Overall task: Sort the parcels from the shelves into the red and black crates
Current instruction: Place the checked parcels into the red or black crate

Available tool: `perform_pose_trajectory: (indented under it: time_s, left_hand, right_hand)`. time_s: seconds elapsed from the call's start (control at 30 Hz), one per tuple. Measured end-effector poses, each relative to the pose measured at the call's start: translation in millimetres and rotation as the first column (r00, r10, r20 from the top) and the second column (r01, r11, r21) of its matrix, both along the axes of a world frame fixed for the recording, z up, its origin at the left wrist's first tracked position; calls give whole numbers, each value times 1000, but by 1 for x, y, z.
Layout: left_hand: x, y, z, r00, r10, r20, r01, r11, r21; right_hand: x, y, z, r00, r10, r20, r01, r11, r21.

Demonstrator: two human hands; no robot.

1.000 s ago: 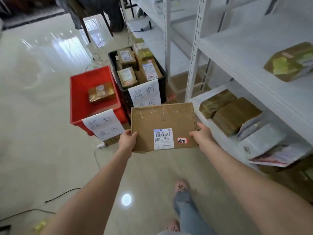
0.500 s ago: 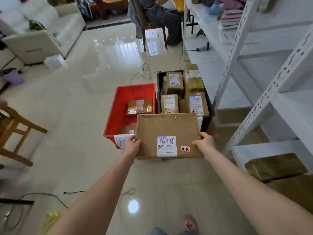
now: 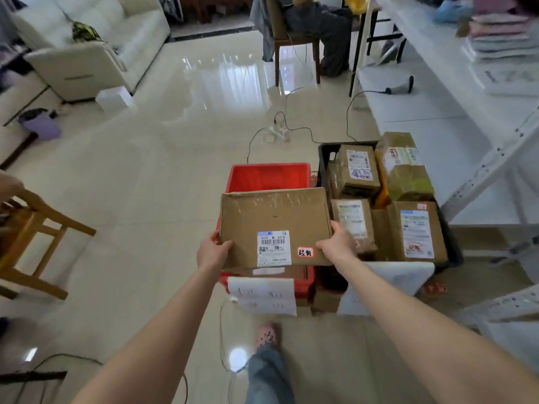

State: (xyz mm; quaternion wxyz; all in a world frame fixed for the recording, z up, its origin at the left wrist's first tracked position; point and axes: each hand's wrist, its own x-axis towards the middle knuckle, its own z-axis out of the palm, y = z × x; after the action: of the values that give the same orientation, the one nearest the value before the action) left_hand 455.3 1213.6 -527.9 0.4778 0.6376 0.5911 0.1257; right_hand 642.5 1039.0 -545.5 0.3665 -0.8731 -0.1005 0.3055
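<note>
Now the box hangs flat directly above the red crate, long axis crosswise; left grip and right grip pinch its near corners, so lowering straight down likely suffices.

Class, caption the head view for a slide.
Left hand and right hand hold a cardboard parcel over the red crate, beside the black crate.

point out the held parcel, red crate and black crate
held parcel (image 3: 262,217): head view, bare cardboard top
red crate (image 3: 268,177): head view, inner far wall
black crate (image 3: 323,154): head view, far left corner
</note>
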Motion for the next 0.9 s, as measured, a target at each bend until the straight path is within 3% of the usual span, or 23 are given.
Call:
perform_pose_trajectory:
  time_s: [0.27, 0.57, 0.8, 0.9]
  left_hand:
    - [69, 165, -41, 976, -146, -162, 158, 985, 63]
    - [171, 245, -129, 901, -316, -297, 344, 938, 45]
    - [221, 279, -219, 744, -425, -515, 451, 889, -82]
    - [234, 276, -249, 740, -488, -463, 481, 865, -141]
  right_hand:
    - [43, 165, -54, 998, -14, -54, 1, 971, -240]
    - [108, 251, -139, 999, 23, -44, -39, 914, -404]
    - [151, 282, -218, 987, 158, 18, -130, 869, -477]
    - [153, 287, -240, 947, 318, -45, -301, 829, -472]
